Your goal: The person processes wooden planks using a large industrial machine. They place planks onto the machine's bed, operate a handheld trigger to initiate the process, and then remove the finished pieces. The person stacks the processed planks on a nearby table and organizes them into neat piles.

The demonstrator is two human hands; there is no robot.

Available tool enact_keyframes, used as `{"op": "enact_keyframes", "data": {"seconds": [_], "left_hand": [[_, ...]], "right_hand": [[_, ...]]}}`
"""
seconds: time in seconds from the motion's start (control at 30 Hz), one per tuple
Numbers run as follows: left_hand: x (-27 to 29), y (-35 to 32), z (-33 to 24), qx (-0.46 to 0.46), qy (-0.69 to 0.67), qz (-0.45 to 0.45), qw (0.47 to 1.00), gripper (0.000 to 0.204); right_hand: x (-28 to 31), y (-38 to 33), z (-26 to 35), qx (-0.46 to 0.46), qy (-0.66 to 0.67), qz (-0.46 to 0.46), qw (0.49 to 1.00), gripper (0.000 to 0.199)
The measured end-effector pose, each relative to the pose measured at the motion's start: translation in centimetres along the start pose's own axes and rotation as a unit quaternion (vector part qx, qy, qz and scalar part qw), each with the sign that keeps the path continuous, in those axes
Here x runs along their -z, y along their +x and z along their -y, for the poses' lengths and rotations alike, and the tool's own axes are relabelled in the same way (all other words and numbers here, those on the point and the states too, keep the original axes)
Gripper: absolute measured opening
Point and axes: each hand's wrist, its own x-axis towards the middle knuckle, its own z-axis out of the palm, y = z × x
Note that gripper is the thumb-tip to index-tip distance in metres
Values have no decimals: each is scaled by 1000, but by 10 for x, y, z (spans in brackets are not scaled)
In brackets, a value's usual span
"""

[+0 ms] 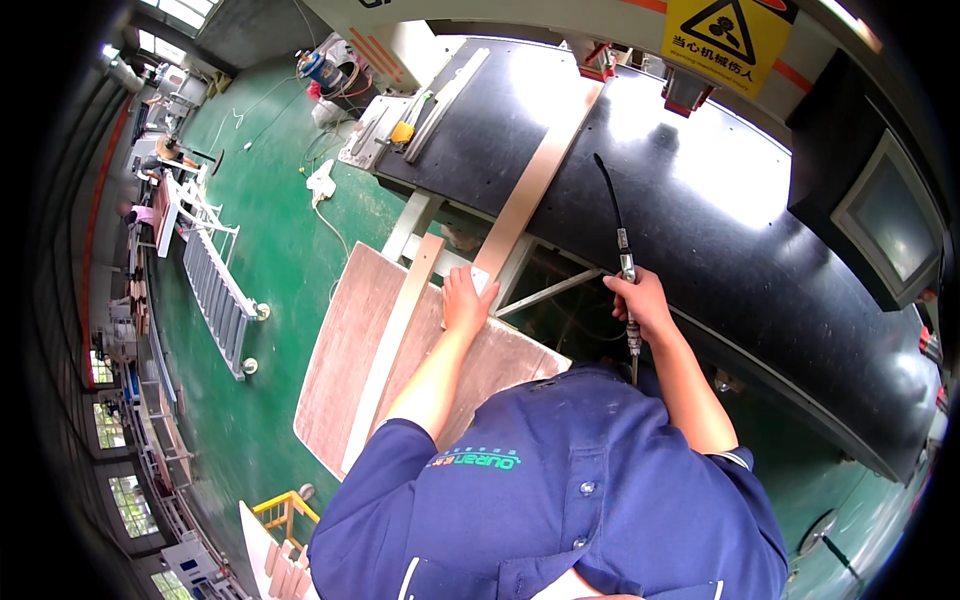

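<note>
A long, narrow wooden board (535, 185) runs across the black machine table toward the machine head at the back. Its near end is in my left hand (466, 303), the fingers closed on it beside a small white label (480, 280). My right hand (640, 300) grips an air blow gun (626, 262) with a thin black nozzle, which points up and away over the table edge. A second, paler wooden strip (395, 345) lies on a wood-grain panel (330, 375) left of my left arm.
The black machine table (690, 210) curves off to the right. A yellow warning sign (728, 40) and a screen (890, 215) hang above it. Metal bars (447, 105) lie on its left end. On the green floor at left stands a wheeled roller conveyor (215, 290).
</note>
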Motion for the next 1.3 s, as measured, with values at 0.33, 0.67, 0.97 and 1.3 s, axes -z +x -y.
{"op": "enact_keyframes", "data": {"seconds": [0.33,0.67,0.97,1.3], "left_hand": [[-3,-4,-5,-6,-10,5,1000,62],[-3,-4,-9,-4,-7,1,1000,61],[-2,-5,-8,-6,-11,-8,1000,61],[-4,-10,-16,7,-18,-2,1000,60]], "right_hand": [[7,-8,-3,-1,10,-31,999,21],[3,-5,-1,0,7,-24,1000,21],[-2,-8,2,-6,-2,-30,1000,22],[4,-13,0,-10,1,-46,999,22]]}}
